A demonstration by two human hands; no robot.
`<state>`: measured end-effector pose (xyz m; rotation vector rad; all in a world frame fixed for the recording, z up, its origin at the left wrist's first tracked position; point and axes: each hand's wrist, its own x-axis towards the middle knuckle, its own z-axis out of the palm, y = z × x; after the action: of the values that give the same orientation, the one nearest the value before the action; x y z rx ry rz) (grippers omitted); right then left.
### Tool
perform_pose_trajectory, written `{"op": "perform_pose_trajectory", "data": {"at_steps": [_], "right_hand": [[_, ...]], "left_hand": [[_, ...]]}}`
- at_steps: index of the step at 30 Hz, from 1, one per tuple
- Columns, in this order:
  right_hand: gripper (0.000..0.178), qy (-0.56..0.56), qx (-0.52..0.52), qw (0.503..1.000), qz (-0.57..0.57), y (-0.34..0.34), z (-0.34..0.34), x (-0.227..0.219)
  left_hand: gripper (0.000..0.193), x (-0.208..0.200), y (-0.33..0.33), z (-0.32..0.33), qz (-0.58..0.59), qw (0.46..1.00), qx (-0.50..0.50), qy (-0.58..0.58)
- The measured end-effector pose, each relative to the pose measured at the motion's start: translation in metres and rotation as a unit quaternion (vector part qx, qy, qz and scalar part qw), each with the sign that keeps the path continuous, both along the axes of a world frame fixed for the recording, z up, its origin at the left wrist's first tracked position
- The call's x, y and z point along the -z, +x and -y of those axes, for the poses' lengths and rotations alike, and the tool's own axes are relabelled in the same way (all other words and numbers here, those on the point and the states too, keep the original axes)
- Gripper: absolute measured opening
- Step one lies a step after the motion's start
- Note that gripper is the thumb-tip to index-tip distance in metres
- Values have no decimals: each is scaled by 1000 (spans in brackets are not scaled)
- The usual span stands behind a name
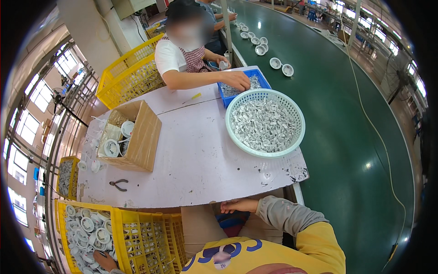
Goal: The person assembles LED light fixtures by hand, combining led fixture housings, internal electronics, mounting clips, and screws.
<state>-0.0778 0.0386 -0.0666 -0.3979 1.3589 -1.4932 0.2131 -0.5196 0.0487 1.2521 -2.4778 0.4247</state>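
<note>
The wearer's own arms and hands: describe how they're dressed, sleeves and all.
The right hand is bare; a wrinkled grey sleeve covers the forearm, with a yellow sleeve above it. The left hand looks bare too; only a sliver of grey cuff shows at its wrist, the rest of that sleeve being out of view.

Both hands bare. Left hand (105, 261) reached out low, far to the person's left, at the lower edge of view; back of hand up, fingers angled forward; grip unclear. Only a sliver of left sleeve (117, 271) visible. Right hand (239, 205) near body midline, over the lap, fingers loosely bent, pointing left, nothing visible in them. Right forearm (285, 214), grey-sleeved, comes across from the right, elbow bent.
</note>
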Motion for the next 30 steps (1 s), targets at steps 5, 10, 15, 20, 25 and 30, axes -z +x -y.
{"op": "perform_pose_trajectory", "data": {"at_steps": [5,10,15,20,25,30], "right_hand": [[25,-4,-2,1000,-7,0,0,-1],[25,0,8,1000,-12,2,1,-6],[25,2,12,1000,-15,3,-4,-12],[25,16,23,1000,-8,4,-8,-22],[24,5,-7,1000,-26,1,9,-14],[22,29,60,998,-21,6,7,-19]], "left_hand": [[44,-1,-5,-1,7,1000,2,1],[43,5,-3,4,-8,999,-39,12],[45,-1,-3,-2,6,1000,-22,3],[51,-1,-9,-11,43,991,-76,-105],[65,14,20,14,-18,993,-90,-70],[63,28,6,32,-58,997,36,-33]]}}
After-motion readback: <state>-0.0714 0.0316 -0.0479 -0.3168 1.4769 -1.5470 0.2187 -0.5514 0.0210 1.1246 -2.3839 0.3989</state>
